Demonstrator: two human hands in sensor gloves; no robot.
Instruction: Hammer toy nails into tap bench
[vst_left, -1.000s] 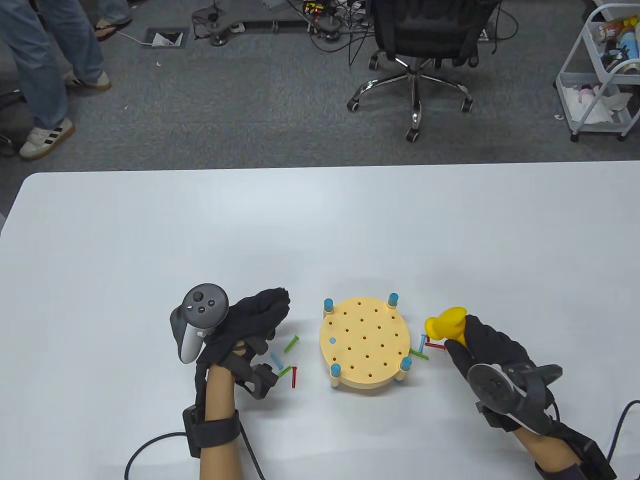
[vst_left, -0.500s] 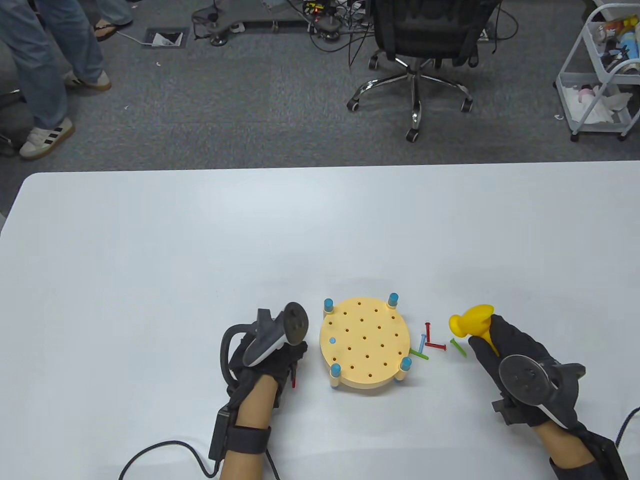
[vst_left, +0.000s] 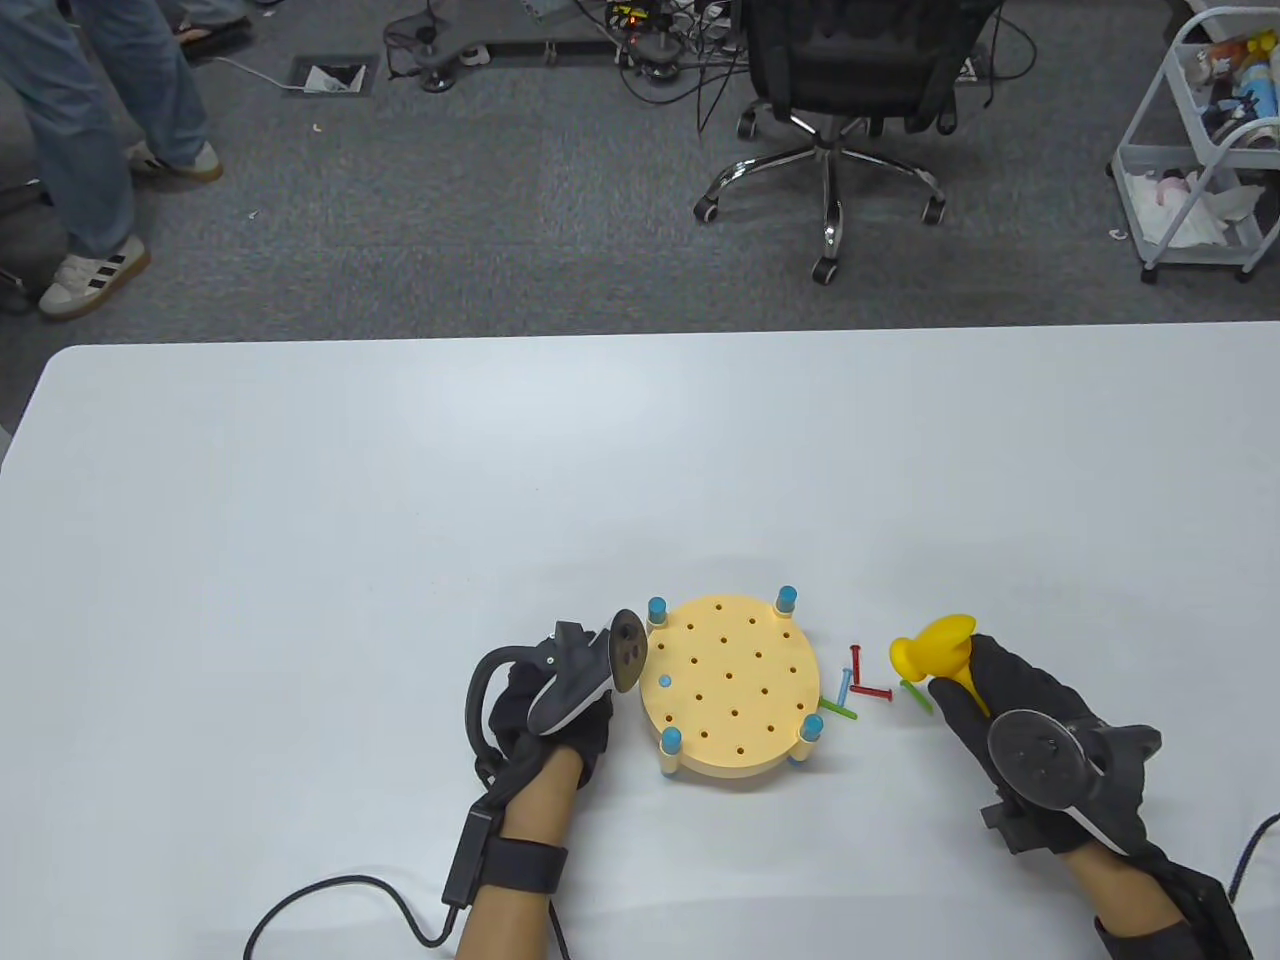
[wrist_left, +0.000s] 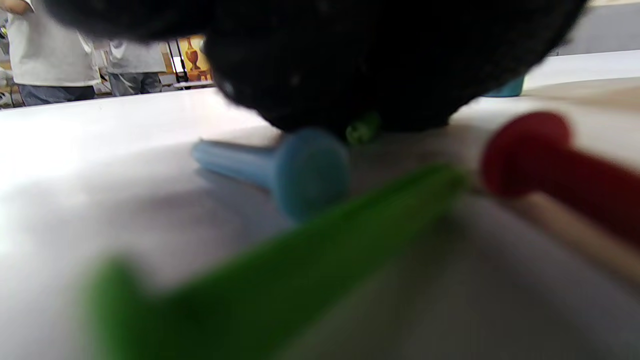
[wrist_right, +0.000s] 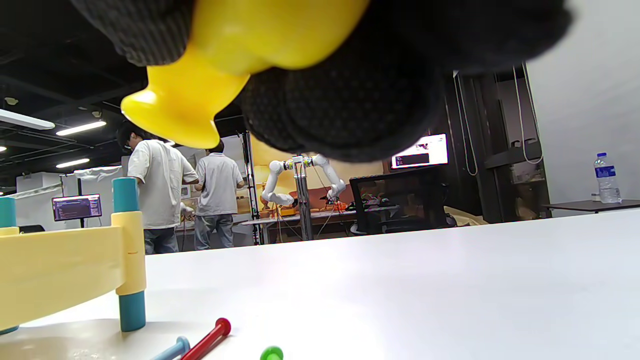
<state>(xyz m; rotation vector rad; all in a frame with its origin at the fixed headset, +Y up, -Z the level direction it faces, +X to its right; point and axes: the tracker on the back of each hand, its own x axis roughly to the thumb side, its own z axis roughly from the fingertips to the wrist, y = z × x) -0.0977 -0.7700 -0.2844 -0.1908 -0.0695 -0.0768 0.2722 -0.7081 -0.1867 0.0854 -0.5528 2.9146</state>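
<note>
The round yellow tap bench (vst_left: 730, 690) stands on blue legs, with one blue nail (vst_left: 665, 681) sunk in its left side. My left hand (vst_left: 565, 715) lies just left of the bench, over loose nails. In the left wrist view its fingers (wrist_left: 350, 60) touch down beside a blue nail (wrist_left: 285, 167), a green nail (wrist_left: 280, 260) and a red nail (wrist_left: 550, 160); a green tip (wrist_left: 362, 129) shows under them. My right hand (vst_left: 985, 700) grips the yellow hammer (vst_left: 935, 650) right of the bench, raised above the table; the hammer also shows in the right wrist view (wrist_right: 240, 45).
Loose nails lie between bench and hammer: red ones (vst_left: 868, 690), a blue one (vst_left: 846, 685), green ones (vst_left: 838, 710). In the right wrist view they lie near the bench leg (wrist_right: 131, 250). The white table (vst_left: 400, 500) stretches far back. An office chair (vst_left: 840, 90) stands beyond it.
My left hand turned over and moved right, coming down onto the nails left of the bench. My right hand carried the hammer right, clear of the nails there, then edged back left.
</note>
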